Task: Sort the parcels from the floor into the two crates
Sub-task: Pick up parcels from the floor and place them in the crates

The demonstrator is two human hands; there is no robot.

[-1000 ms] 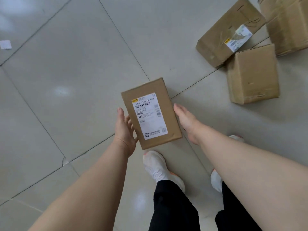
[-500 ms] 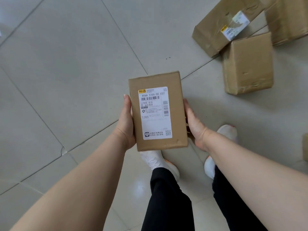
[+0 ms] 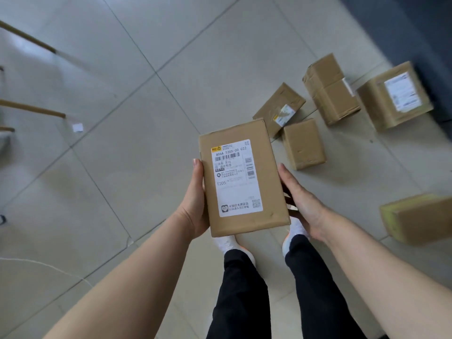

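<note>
I hold a flat brown cardboard parcel (image 3: 271, 182) with a white shipping label facing up, above my feet. My left hand (image 3: 194, 199) grips its left edge and my right hand (image 3: 302, 204) grips its right edge. On the tiled floor behind it lie several more cardboard parcels: a small plain one (image 3: 304, 144), a taped one with a label (image 3: 278, 107), a taller one (image 3: 330, 90), a labelled one at the far right (image 3: 393, 96), and a blurred one at the right edge (image 3: 418, 218). No crate is in view.
Wooden chair or table legs (image 3: 31, 108) reach in from the left edge. A small white paper scrap (image 3: 77, 127) lies on the tiles. A dark wall or cabinet (image 3: 420, 33) stands at the top right. A thin white cord (image 3: 36, 263) crosses the floor lower left.
My right hand closed onto the parcel's right edge, and both hands raised the parcel. The view tilted up, bringing more parcels and the furniture legs into sight.
</note>
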